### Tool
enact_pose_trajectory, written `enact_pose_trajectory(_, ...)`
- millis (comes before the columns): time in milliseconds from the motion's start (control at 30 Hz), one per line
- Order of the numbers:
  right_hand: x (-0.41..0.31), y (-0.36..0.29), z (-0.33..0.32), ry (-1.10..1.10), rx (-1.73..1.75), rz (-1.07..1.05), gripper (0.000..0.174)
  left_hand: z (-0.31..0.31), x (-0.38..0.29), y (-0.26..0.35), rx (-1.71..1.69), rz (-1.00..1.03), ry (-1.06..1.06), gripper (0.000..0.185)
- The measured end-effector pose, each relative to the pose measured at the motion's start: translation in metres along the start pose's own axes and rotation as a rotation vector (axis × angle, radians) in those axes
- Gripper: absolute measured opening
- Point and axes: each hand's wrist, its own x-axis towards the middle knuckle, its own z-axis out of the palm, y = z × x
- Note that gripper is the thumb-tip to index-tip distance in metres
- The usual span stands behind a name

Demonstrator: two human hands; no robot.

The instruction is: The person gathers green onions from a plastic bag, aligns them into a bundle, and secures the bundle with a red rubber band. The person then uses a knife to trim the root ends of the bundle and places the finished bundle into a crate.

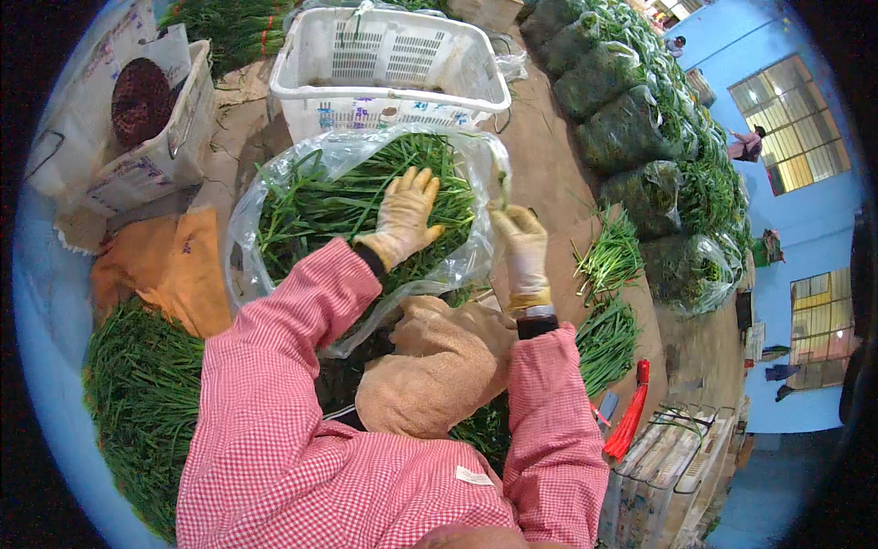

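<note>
A clear plastic bag point(248, 213) lies wide at the mouth in front of me, filled with long green leafy stalks point(322, 199). My left hand point(405, 223), in a cream and yellow work glove, rests flat on these greens with its fingers spread. At the bag's right rim, my gloved right hand point(527, 250) has its fingers curled around the gathered plastic edge. A tan cloth point(432, 364) covers my lap just below the bag. To the right of that hand, a small bunch of loose stalks point(612, 250) lies on the floor.
Beyond the bag stands a white plastic crate point(391, 106); another crate point(147, 171) is at left. Greens point(147, 405) are heaped at lower left by an orange cloth point(178, 264). Filled bags point(624, 130) line the right side. Red ties point(630, 418) hang near stacked crates point(658, 460).
</note>
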Motion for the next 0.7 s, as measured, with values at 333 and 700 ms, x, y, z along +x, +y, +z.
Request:
enact_pose_trajectory(333, 0.021, -0.029, -0.048, -0.206, 0.604, -0.049, 0.027, 0.058, 0.075, 0.025, 0.409, 0.18, -0.363, 0.124)
enact_pose_trajectory(700, 0.008, -0.028, -0.05, -0.184, 0.635, -0.043, 0.023, 0.097, 0.043, 0.026, 0.504, 0.192, -0.191, 0.121)
